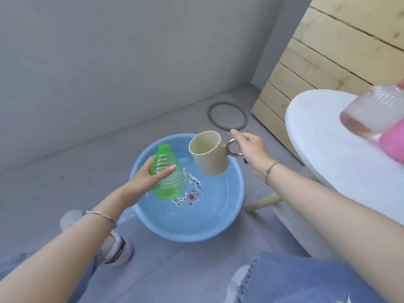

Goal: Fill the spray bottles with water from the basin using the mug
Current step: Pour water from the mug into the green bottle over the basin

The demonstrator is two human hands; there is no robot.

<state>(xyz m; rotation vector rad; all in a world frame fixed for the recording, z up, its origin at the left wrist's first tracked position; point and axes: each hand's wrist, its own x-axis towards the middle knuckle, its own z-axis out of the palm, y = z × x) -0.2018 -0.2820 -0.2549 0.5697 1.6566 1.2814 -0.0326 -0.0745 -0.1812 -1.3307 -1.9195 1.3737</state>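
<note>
The blue basin (188, 236) sits on the grey tiled floor (65, 171), holding shallow water (209, 206) over a cartoon sticker (192, 194) on its bottom. The left grip (150, 178) is wrapped round the middle of a green ribbed bottle (168, 171), thumb across the front. The bottle hangs above the basin's 9 o'clock side, its uncapped neck tilted toward 12. The right grip (249, 147) pinches the copper handle of a cream mug (207, 154). The mug is above the rim at about 1 o'clock, its mouth tipped toward 11, near the bottle's neck but apart from it.

The floor is open from 9 round to 12, as far as the grey wall (109, 51). A dark ring (209, 114) lies on the tiles just beyond the rim at 12. At 3 o'clock the white round counter (328, 149) crowds in over the right forearm, and one wooden leg (262, 202) stands near the basin's edge. A pink-tinted bottle (371, 114) lies tilted on the counter at the frame's edge. Pale wooden planks (306, 73) stand behind the counter at 2. A shoe (118, 248) stands at 7, and a knee in jeans (295, 278) is at 5.
</note>
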